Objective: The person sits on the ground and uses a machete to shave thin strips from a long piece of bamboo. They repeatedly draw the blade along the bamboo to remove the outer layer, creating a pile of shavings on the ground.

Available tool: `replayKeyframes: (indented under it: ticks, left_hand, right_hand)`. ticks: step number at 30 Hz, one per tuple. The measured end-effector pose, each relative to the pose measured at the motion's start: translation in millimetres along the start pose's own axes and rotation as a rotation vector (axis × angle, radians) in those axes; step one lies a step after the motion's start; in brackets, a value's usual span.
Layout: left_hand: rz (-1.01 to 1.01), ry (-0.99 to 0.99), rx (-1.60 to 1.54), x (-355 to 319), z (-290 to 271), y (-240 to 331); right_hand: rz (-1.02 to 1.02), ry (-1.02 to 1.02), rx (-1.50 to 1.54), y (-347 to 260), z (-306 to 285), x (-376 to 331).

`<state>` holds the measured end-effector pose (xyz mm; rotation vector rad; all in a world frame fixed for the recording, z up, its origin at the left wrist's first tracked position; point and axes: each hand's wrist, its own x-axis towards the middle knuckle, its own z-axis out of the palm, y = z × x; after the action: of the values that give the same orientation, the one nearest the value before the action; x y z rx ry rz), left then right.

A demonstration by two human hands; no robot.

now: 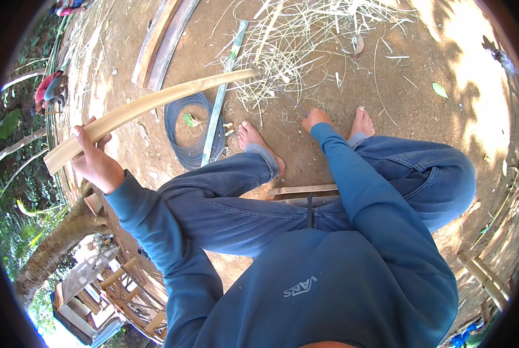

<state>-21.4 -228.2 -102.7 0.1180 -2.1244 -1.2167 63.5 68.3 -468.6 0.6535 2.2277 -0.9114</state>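
A long, pale bamboo slat (161, 97) slants up from the left, its far end over a heap of thin shavings (294, 64). My left hand (98, 162) grips it close to its near end, with the thumb on top and the fingers curled round the edge. Low between my bare feet, my right hand (316, 119) is closed in a fist. A thin, dark, narrow thing runs from this fist toward the slat's far end; its kind is too faint to tell.
A coil of dark wire (178, 133) lies on the dirt left of my foot, under a greenish strip (216, 116). Two long boards (164, 43) rest farther off. A tree trunk (59, 249) stands at lower left. Another person (50, 90) is at the far left.
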Motion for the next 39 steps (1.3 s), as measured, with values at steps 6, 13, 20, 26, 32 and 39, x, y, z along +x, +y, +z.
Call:
replayKeyframes:
  ticks: [6,13,20,26,32,39]
  left_hand:
    - [-0.122,0.208,-0.419,15.9,-7.0,-8.2]
    - [-0.191,0.112,-0.761,23.2,-24.4,-9.5]
    - [-0.18,0.034,-0.771,13.2,-12.3,0.5]
    - [-0.2,0.117,-0.711,12.6,-11.3,1.9]
    - [-0.178,0.119,-0.662,15.3,-10.0,4.5]
    - [-0.179,0.147,-0.677,18.0,-11.3,0.6]
  right_hand:
    - [0.027,0.023,0.033,13.1,14.3,12.0]
    - [-0.469,0.009,0.152,-79.5,-16.5,-57.8]
    - [-0.686,0.046,0.146,-115.1,-34.0,-106.4]
    - [-0.575,0.014,0.112,-107.7,-25.2,-96.6]
    - [-0.581,0.074,0.074,-100.3,-22.8,-81.8]
    - [-0.646,0.118,0.104,-103.9,-26.4,-95.1]
